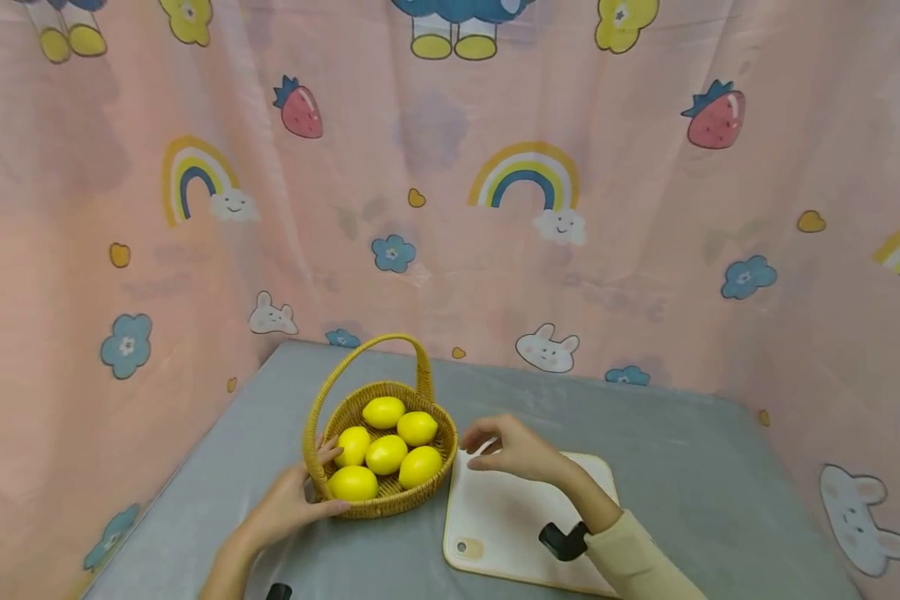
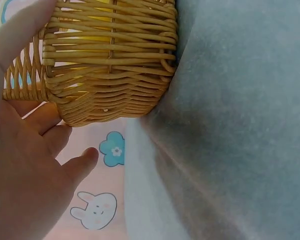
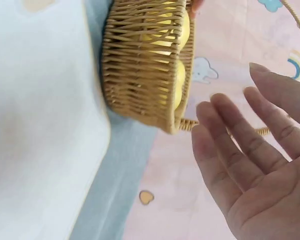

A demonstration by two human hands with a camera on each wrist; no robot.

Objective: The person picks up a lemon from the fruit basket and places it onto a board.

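- Over the whole lower part of the scene, a wide grey table (image 1: 705, 483) with a smooth-looking cover; in the left wrist view, some folds with darker shadow near the basket.
- Around the table, at the left, far and right sides, a pale pink curtain (image 1: 435, 287), hanging with soft wrinkles.
- On this curtain, printed pictures: rainbows (image 1: 525, 152), strawberries (image 1: 302, 112), rabbits (image 1: 547, 352), blue flowers (image 1: 393, 253) and small orange hearts.
- Left of the middle on the table, upright, a woven basket (image 1: 397, 502) with a tall curved handle (image 1: 425, 377).
- Inside the basket, six yellow lemons (image 1: 386, 455), near one another.
- Just right of the basket, flat on the table, a white board (image 1: 506, 521) with a light brown edge and a small hole at the near left corner; cannot tell if touching the basket.
- At the basket's left side, the left hand (image 1: 285, 504): fingers over the rim, thumb along the near outer wall, gripping the basket between them.
- Above the board, near the basket's right rim, the right hand (image 1: 521, 450): fingers loosely bent, thumb apart from them, holding nothing.
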